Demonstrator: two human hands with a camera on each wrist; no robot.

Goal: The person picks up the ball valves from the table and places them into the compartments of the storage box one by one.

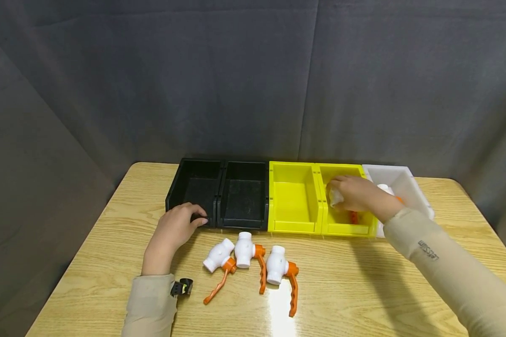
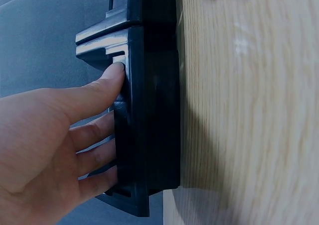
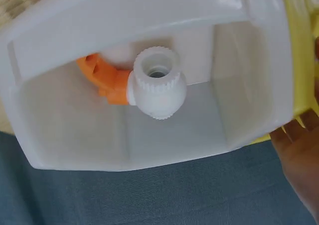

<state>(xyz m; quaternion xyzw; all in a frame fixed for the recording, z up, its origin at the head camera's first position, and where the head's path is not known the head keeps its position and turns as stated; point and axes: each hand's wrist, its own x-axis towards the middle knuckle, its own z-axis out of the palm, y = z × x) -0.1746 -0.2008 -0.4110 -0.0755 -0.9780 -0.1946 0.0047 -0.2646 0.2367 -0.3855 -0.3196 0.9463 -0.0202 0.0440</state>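
Observation:
My left hand [image 1: 174,229] grips the front rim of the leftmost black bin [image 2: 137,120], thumb on the lip and fingers behind it. My right hand [image 1: 354,193] reaches into the right yellow bin [image 1: 350,229]. Its curled fingers hold a ball valve, whose blurred white body [image 1: 336,197] shows beside the fingertips; an orange handle [image 1: 354,217] shows below the hand. Three white ball valves with orange handles lie on the table: a left one [image 1: 218,256], a middle one [image 1: 244,250] and a right one [image 1: 277,265]. The right wrist view shows only some fingers [image 3: 299,133].
Beside the right yellow bin stands a white bin [image 1: 421,201] with another ball valve [image 3: 159,93] inside. A second black bin [image 1: 243,224] and a left yellow bin [image 1: 293,227] complete the row. A small black object [image 1: 182,287] sits at my left cuff. Dark curtain [image 1: 236,84] hangs behind.

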